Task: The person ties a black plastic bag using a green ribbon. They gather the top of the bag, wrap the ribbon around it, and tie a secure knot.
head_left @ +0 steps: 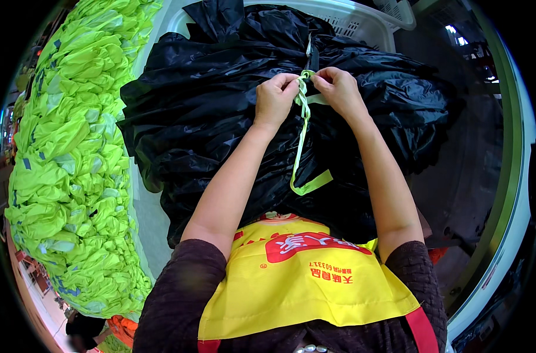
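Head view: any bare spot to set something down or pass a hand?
One pale strip between the black bag and the neon-green garment pile. Elsewhere crowded: the bag fills the white basket; both hands, left and right, pinch the green strap.

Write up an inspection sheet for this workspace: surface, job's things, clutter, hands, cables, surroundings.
Surface: pale table, mostly covered.
Job's things: big black plastic bag lying over a white slotted basket; light green strap at its gathered neck, loose end hanging toward the person.
Clutter: long heap of neon yellow-green garments on the left.
Hands: left hand and right hand both pinch the strap at the knot.
Cables: nothing seen.
Surroundings: yellow apron on the person; dark floor at right; room beyond too dim to tell.
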The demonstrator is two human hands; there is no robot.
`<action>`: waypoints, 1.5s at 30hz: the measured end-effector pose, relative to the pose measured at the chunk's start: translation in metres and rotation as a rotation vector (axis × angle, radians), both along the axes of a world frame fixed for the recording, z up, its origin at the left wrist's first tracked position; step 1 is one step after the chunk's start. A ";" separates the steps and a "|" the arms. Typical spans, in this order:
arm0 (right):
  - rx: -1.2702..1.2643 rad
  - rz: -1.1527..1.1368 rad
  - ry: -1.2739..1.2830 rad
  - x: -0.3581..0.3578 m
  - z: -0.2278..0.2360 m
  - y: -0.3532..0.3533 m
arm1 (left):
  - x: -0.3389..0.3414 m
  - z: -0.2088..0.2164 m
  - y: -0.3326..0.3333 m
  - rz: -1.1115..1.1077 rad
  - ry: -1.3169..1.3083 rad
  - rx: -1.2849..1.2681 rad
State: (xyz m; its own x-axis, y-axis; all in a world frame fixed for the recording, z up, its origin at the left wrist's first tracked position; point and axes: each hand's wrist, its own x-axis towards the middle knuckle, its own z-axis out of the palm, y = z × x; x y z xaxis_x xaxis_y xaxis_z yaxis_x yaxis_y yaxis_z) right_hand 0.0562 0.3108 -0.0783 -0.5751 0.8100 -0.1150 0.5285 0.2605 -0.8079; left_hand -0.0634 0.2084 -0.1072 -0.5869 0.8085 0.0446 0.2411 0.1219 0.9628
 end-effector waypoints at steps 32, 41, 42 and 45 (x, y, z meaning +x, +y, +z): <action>-0.955 0.012 0.375 0.026 -0.004 0.020 | 0.001 0.007 0.012 -0.264 -0.060 0.095; 0.280 0.143 -0.120 0.019 0.026 0.006 | 0.009 0.008 0.008 -0.022 0.479 0.159; 0.381 0.187 -0.065 0.017 0.026 0.007 | 0.005 0.010 0.007 -0.028 0.566 0.168; 0.605 0.343 -0.055 0.008 0.018 0.011 | -0.003 0.011 0.007 -0.059 0.769 0.255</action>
State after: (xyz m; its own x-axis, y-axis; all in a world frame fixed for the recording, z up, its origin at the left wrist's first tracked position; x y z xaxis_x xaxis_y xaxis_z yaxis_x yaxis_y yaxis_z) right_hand 0.0645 0.3220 -0.0599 -0.8164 0.5143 0.2628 0.3714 0.8160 -0.4430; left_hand -0.0665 0.2156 -0.0958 -0.2738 0.7478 0.6048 0.8456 -0.1124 0.5218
